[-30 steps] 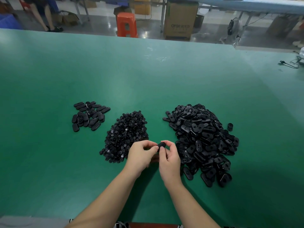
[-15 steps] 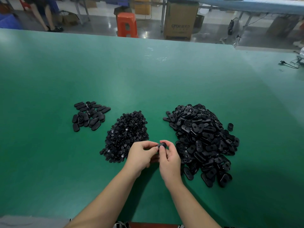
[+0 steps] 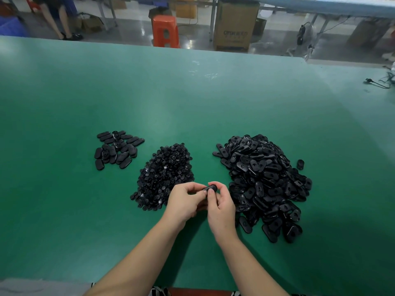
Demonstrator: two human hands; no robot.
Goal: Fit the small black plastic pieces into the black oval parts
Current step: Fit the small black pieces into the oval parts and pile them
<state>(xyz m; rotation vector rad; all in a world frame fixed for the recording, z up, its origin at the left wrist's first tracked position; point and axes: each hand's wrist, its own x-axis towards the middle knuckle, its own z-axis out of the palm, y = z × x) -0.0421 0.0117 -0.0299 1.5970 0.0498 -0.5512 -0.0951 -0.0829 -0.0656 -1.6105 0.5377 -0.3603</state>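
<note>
Nothing shifted, oval part (image 3: 210,188) pinched between both hands (image 3: 205,202)

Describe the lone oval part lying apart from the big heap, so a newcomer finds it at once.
Start at the green table and find the largest black heap, on the right. Just off its upper right edge, one oval part lies alone on bare green, touching nothing, unlike the piled ones.

Oval part (image 3: 210,188) mostly behind fingertips

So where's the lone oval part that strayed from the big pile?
Head view, right side: the stray oval part lies alone on the green table, just beyond the big pile's right edge.
</note>
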